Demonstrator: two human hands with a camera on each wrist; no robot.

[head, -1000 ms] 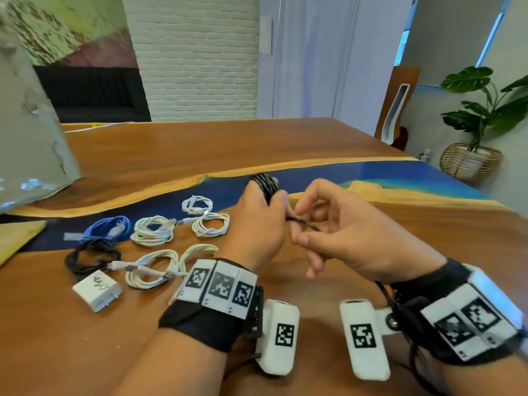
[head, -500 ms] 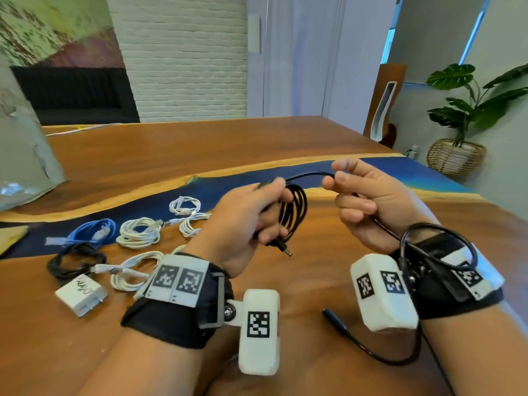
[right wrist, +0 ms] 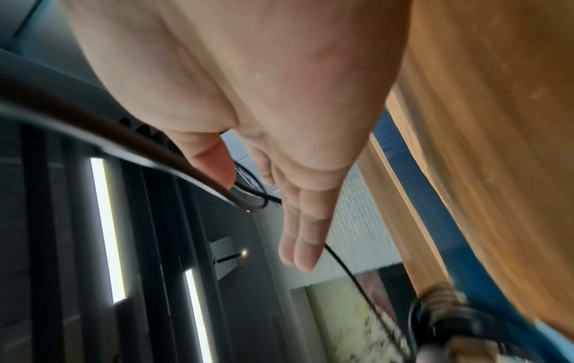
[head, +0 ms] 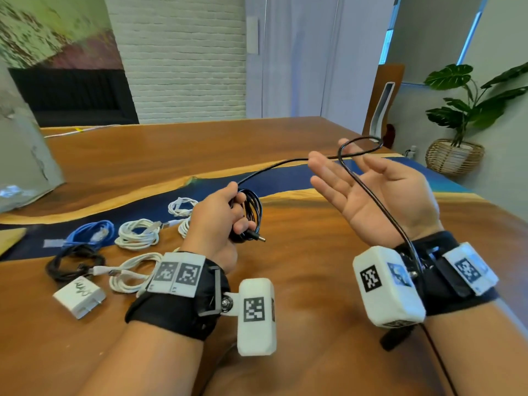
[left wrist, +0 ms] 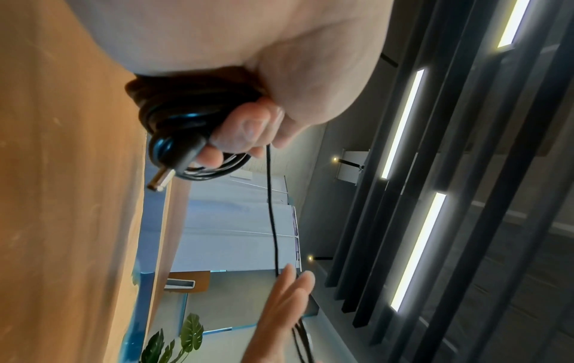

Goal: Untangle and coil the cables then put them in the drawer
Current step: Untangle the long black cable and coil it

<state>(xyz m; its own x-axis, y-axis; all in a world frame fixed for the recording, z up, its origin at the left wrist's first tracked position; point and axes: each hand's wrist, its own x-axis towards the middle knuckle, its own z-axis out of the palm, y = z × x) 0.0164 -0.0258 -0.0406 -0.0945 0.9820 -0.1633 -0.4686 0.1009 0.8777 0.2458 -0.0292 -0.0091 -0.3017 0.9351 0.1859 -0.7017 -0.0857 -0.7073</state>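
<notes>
A: Where's the black cable [head: 285, 162] for us right now?

B: Our left hand [head: 220, 221] has its fingers curled around the coiled part, held above the wooden table [head: 300, 252]. The barrel plug [head: 255, 238] sticks out below the fist; the left wrist view shows it next to the fingertips [left wrist: 245, 130].

A: And our right hand [head: 380, 195]?

B: Palm up, fingers straight and spread, gripping nothing. The free run goes from the left fist up over the fingers, makes 1 loop past them, then lies across the palm and down over the wrist.

A: The rest?

B: On the table to the left: 1 blue cable [head: 91, 231], several coiled white cables [head: 138, 237], another black cable [head: 71, 265], 1 white charger [head: 78, 297]. We see no drawer in any view.
</notes>
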